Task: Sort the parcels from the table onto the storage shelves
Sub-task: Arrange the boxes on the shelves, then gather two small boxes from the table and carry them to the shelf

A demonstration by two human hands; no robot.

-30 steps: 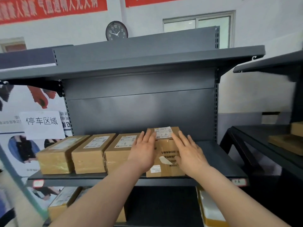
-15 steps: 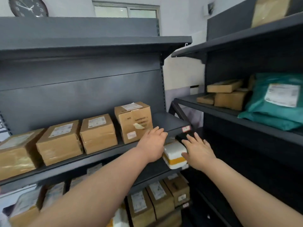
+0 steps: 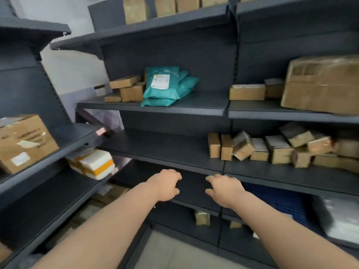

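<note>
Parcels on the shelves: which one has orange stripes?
The white parcel on the left rack's lower shelf, under the labelled cardboard box; no other parcel has orange bands.

Teal mailer bags [image 3: 167, 85], dark-grey shelves [image 3: 194, 108]

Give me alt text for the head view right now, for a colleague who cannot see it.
Both bare hands, the left hand and right hand, hang empty with loosely curled fingers before dark grey metal shelves. Teal plastic mailer bags and brown cardboard boxes sit on them.
</note>
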